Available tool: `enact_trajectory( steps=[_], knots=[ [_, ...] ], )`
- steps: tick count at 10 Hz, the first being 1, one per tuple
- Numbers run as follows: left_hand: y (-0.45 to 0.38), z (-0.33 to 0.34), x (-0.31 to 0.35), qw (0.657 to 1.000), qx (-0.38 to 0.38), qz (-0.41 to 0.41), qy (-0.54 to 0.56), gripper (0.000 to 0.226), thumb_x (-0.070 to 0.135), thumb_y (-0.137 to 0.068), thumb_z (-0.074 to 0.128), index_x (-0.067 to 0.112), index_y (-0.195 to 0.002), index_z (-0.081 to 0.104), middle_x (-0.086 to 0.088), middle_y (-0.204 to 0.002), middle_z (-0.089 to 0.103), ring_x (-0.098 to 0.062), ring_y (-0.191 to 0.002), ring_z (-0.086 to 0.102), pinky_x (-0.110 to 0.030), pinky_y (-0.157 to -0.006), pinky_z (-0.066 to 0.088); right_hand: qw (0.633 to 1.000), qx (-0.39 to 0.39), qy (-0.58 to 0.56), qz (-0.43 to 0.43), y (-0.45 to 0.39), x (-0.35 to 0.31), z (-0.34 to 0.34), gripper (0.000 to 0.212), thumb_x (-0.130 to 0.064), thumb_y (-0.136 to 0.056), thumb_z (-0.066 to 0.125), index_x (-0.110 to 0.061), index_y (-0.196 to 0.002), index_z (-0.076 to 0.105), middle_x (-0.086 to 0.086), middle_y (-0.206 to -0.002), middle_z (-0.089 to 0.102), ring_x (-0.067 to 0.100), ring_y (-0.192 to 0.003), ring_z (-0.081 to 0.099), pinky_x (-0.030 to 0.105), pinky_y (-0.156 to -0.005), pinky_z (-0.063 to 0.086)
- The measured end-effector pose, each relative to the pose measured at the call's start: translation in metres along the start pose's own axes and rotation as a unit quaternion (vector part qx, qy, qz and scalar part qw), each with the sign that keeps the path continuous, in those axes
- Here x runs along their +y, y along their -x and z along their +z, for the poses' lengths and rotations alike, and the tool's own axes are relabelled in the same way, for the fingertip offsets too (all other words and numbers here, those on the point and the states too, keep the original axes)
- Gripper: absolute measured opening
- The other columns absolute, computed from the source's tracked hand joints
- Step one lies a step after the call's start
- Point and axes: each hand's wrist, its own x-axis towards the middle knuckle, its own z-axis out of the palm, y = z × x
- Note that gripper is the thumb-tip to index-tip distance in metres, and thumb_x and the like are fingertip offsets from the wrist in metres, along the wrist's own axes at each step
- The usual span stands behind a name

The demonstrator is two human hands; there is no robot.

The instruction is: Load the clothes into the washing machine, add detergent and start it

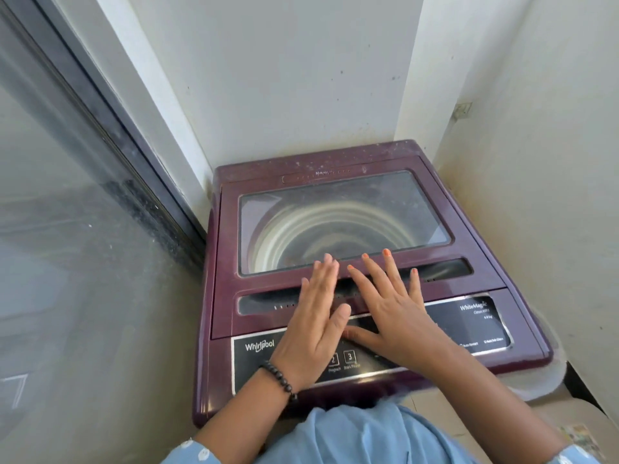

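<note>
The washing machine (361, 279) stands in a corner, with a wall (284, 78) behind it at 12 o'clock and another wall (536, 195) close beside it at 3 o'clock. At 9 o'clock a glass door (67, 212) runs alongside it. The lid (345, 222) lies flat on top of the machine, and the drum (318, 229) sits under the lid's window. The control panel (261, 356) lies at 6 o'clock from the lid, nearest the person. The left hand (311, 316) and right hand (392, 309) lie flat, side by side, over the seam between lid and panel, the left at 9 o'clock of the right, thumbs nearly touching. A bracelet (278, 380) sits on the left wrist.
</note>
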Motion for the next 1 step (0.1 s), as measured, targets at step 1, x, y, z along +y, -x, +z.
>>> enact_trajectory(
  steps=[1],
  knots=[
    [-0.0221,-0.0198,0.0075,0.996,0.038,-0.013,-0.084,0.064,0.05,-0.099,0.018,0.025,-0.153,-0.008,0.011,-0.163,-0.013,-0.003,-0.148,-0.016,-0.04,-0.123,-0.004,0.999,0.052,0.006,-0.006,-0.015,-0.0036,-0.0194,0.094,-0.079,-0.076,0.009,-0.028,-0.154,-0.002,0.0,-0.163,-0.012,0.026,-0.143,-0.032,0.063,-0.115,-0.002]
  ],
)
